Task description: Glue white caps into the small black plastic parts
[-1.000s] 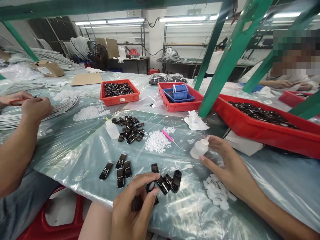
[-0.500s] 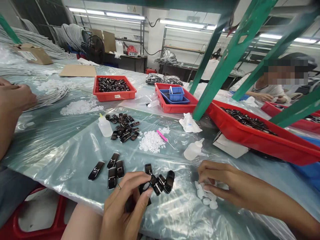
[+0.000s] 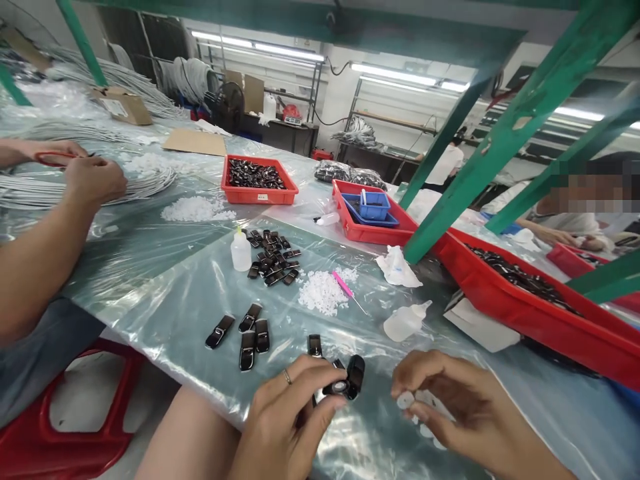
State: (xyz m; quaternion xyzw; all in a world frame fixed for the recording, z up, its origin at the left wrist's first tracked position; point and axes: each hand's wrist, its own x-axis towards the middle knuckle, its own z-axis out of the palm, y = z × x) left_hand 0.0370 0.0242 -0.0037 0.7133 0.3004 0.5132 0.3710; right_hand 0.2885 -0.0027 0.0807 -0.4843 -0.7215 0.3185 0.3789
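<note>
My left hand (image 3: 287, 420) is closed around a small black plastic part (image 3: 336, 387), held just above the table's near edge. My right hand (image 3: 450, 407) pinches a small white round piece (image 3: 404, 400) between thumb and fingers, a short way right of the black part. Under that hand lie more white pieces (image 3: 425, 430). More black parts (image 3: 247, 333) lie on the plastic sheet to the left, and one (image 3: 315, 344) sits just beyond my left hand. A squeeze bottle (image 3: 406, 321) lies on its side beyond my right hand.
Further back are a heap of black parts (image 3: 273, 260), an upright squeeze bottle (image 3: 241, 252), a pile of white bits (image 3: 320, 293) with a pink tool (image 3: 344, 283), and red trays (image 3: 259, 181) (image 3: 525, 300). A co-worker's arm (image 3: 45, 247) is at left. Green frame posts (image 3: 480, 153) cross overhead.
My right hand left the squeeze bottle, dropped to the white pieces, and now holds one up near the black part. My left hand has kept hold of its part.
</note>
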